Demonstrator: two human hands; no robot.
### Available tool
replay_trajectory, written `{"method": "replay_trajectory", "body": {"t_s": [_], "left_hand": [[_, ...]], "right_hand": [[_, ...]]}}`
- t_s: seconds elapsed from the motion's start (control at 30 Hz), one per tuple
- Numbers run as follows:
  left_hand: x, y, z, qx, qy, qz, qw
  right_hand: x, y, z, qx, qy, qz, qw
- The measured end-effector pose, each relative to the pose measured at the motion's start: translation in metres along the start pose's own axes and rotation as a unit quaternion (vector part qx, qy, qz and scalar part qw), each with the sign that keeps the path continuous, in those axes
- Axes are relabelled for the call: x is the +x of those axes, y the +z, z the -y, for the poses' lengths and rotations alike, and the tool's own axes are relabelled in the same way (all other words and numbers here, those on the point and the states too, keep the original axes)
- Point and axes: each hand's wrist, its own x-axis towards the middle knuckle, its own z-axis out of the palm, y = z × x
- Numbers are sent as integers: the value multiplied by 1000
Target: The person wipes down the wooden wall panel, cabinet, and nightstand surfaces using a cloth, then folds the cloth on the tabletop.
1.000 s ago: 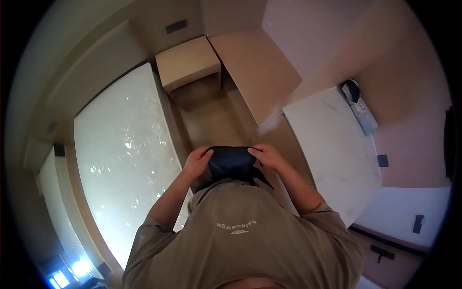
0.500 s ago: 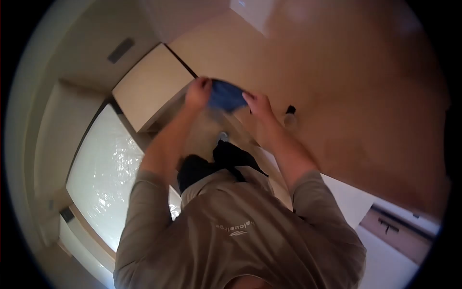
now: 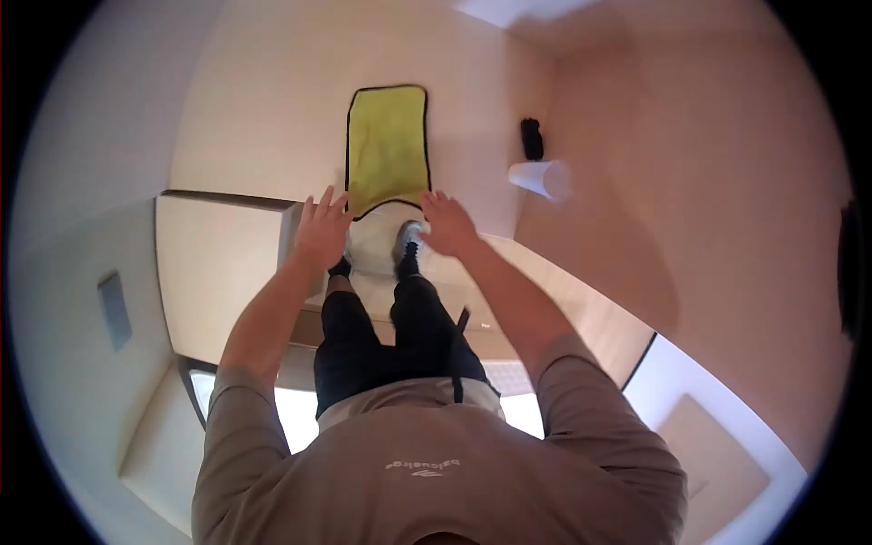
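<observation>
A yellow-green cloth [image 3: 388, 145] with a black border lies spread out on a pale wooden surface [image 3: 263, 118] in front of me. Its near edge curves and hangs a little over the surface's edge. My left hand [image 3: 324, 232] is at the cloth's near left corner, fingers spread. At the near right corner is my right hand [image 3: 447, 222], with its fingers apart. Whether the fingertips touch the cloth cannot be made out.
To the right stand a whitish translucent cup [image 3: 540, 179] and a small black object [image 3: 531, 139]. A pale cabinet [image 3: 218, 272] is at the left. My shoes [image 3: 410, 238] and legs show below the cloth.
The cloth, earlier stretched between both hands with its dark blue side showing, now lies flat with the yellow-green side up. Both hands have opened. The view has turned toward the wooden surface.
</observation>
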Motion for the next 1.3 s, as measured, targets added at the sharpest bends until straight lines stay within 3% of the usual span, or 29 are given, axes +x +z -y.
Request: {"method": "replay_trajectory", "body": {"t_s": [0.03,0.07,0.13,0.17,0.23,0.33,0.37,0.43,0.5,0.57,0.7,0.77,0.87,1.0,1.13,1.3], "left_hand": [[-5,14,-2,-8,-10,87,996],[-10,22,-4,-15,1,93,996],[-15,27,-13,-109,-5,72,991],[-10,33,-14,-114,7,78,990],[6,42,-15,-133,33,-1,991],[59,40,-23,-134,36,-13,990],[82,42,-24,-128,35,-14,991],[127,59,-24,-106,52,-60,991],[175,95,-8,-78,105,-225,966],[217,86,1,-6,53,-144,988],[227,102,13,-28,72,-170,982],[217,109,20,79,44,-149,985],[176,111,6,51,-25,-82,995],[118,131,-19,-22,-13,-5,1000],[126,136,-7,-63,-5,-78,995],[196,93,78,-63,-18,-89,994]], "right_hand": [[-13,22,11,-22,65,72,995],[-25,39,24,-44,127,142,981],[-39,56,40,16,185,166,968],[-44,67,44,126,244,117,955],[-58,81,44,316,330,4,890],[-70,70,44,294,390,-24,872],[-65,68,39,298,387,-27,872],[-52,74,29,225,232,-100,941],[-14,77,25,220,215,-111,945],[24,87,23,189,186,-149,953],[105,92,5,150,127,-195,961],[129,90,0,158,17,-253,954],[105,91,16,170,-23,-216,961],[47,146,38,172,3,-193,966],[68,132,41,158,31,-180,970],[178,92,31,117,-41,-233,965]]}}
